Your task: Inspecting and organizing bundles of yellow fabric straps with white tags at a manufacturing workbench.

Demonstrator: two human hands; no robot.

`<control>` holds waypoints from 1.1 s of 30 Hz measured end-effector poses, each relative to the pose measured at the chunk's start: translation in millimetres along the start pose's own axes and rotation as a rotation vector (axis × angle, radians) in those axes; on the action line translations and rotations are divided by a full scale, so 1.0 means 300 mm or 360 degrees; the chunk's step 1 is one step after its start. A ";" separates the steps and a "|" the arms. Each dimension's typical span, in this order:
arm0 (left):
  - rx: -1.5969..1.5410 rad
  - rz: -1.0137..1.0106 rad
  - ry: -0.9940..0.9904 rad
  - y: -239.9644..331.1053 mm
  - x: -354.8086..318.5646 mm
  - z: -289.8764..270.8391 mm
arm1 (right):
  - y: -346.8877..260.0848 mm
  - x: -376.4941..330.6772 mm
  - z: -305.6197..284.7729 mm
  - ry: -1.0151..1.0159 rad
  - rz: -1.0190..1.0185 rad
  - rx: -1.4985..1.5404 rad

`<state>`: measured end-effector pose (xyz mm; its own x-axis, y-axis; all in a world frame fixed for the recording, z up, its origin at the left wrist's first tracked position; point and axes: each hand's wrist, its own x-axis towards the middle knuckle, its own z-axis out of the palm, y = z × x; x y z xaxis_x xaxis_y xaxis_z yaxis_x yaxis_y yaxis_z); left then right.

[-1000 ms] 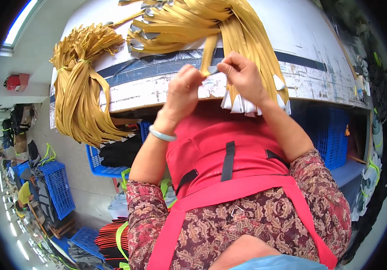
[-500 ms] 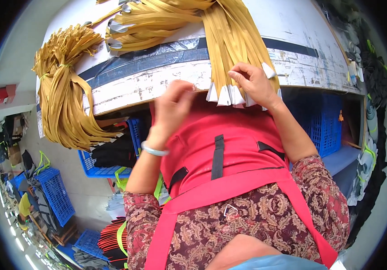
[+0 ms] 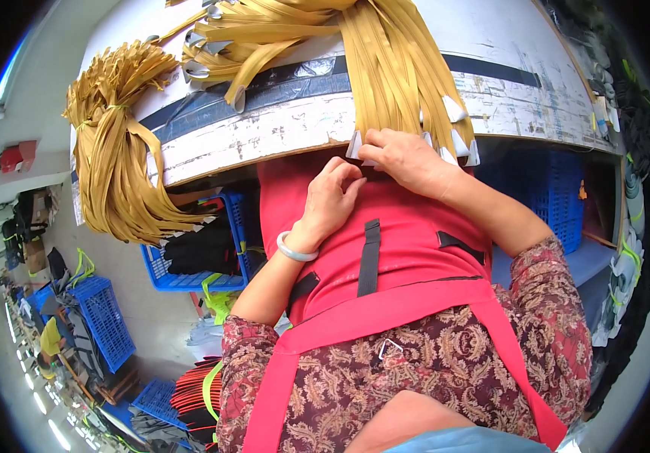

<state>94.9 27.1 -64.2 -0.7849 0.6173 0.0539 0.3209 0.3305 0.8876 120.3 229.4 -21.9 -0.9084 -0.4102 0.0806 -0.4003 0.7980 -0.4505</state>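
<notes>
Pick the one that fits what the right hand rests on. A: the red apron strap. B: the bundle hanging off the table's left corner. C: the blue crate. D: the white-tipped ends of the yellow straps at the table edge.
D: the right hand presses on the white-tipped yellow straps.

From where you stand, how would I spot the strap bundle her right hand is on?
Start at the white worktable. The flat bunch of yellow straps runs down its middle to the near edge, under the right hand. Unlike the tied bundle hanging off the left corner, its ends carry white tips.
</notes>
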 end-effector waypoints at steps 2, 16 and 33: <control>0.0018 -0.0042 -0.0061 0.002 -0.016 -0.012 | 0.008 0.004 0.004 -0.0110 0.0019 -0.0114; -0.0335 -0.0045 -0.0064 -0.032 -0.006 -0.010 | 0.037 0.004 0.002 0.0022 -0.0122 -0.0031; -0.1216 0.0138 0.0105 0.039 0.152 -0.219 | -0.059 0.159 -0.128 0.0018 0.0470 0.1932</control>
<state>27.9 12.1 -21.3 -0.8114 0.5666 0.1434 -0.0537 -0.3167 0.9470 79.4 212.5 24.0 -0.9480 -0.2762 -0.1583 0.1830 -0.0660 -0.9809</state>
